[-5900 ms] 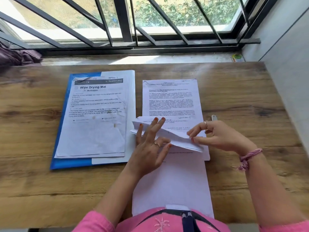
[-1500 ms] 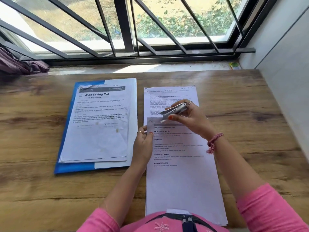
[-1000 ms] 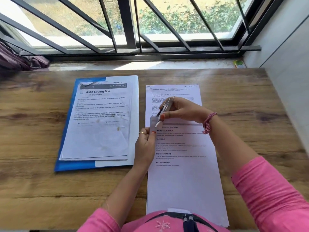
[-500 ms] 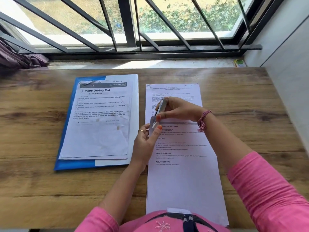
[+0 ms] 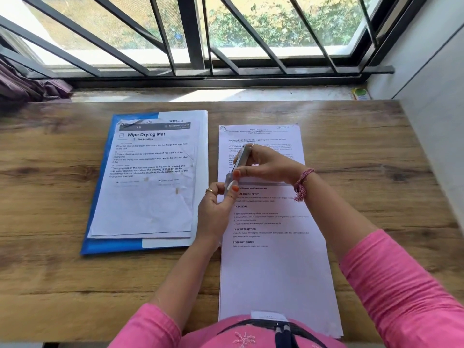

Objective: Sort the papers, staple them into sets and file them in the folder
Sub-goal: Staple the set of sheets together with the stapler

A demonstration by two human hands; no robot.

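A small silver stapler (image 5: 240, 163) sits at the top left corner of the near paper set (image 5: 273, 259), which lies in front of me. My right hand (image 5: 266, 165) grips the stapler from above. My left hand (image 5: 216, 209) pinches the papers' top left corner beside the stapler's jaw. A second printed sheet (image 5: 261, 134) lies further back, partly under my hands. To the left, a blue folder (image 5: 100, 243) carries a stack headed "Wipe Drying Mat" (image 5: 148, 187).
The wooden table (image 5: 376, 172) runs to a window sill with black bars (image 5: 190, 38) at the back. A grey wall (image 5: 437, 101) bounds the right side. Dark cloth (image 5: 27, 86) lies at the far left, and a small green item (image 5: 361, 93) rests on the sill.
Since about six seconds ago the folded sheets were laid flat and my right hand picked up the stapler. Over the last second the stapler swung onto the top left corner, and my left thumb closed beside it.
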